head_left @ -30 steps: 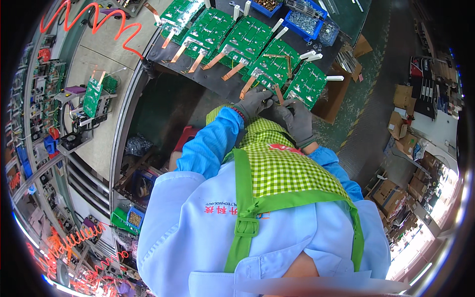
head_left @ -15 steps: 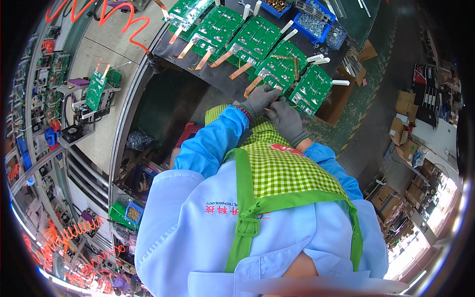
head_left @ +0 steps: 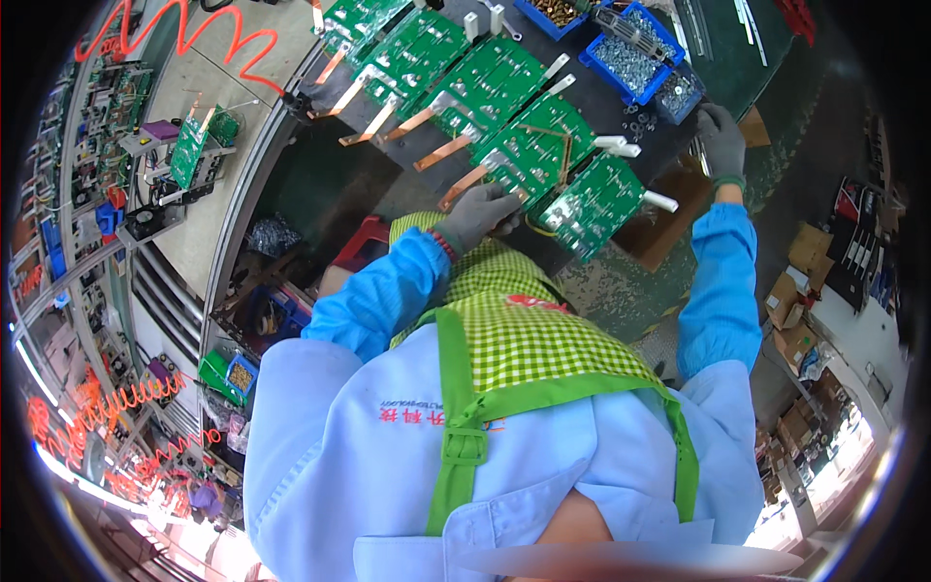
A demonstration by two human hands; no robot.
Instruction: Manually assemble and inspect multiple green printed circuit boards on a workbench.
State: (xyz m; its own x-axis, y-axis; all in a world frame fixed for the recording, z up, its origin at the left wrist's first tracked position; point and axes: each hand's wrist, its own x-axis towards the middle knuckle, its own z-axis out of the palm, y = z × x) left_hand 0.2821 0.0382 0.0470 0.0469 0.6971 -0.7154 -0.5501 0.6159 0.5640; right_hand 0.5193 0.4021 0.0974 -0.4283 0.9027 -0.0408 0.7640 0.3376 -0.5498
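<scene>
My left hand (head_left: 480,215), in a grey glove, is at the near edge of a green circuit board (head_left: 536,145). Its fingers are bent together at that edge, beside a copper strip (head_left: 464,187); whatever they pinch is hidden. My right hand (head_left: 722,145), gloved alike, is stretched out to the far right, near a clear bin of small metal parts (head_left: 678,99). Its fingertips are too small to read. Between the hands lies the rightmost circuit board (head_left: 593,206), with a white post (head_left: 660,201) at its right corner.
More circuit boards with copper strips (head_left: 364,97) line the dark bench to the left. Blue bins of metal hardware (head_left: 630,58) stand at the back, with loose washers (head_left: 640,126) beside them. A cardboard box (head_left: 669,218) is beyond the bench's right edge. A red coiled hose (head_left: 184,29) hangs at upper left.
My right hand has left the board's edge, where both hands were together, and reached far right toward the bins. My left hand stays at the edge, slightly lower left in view.
</scene>
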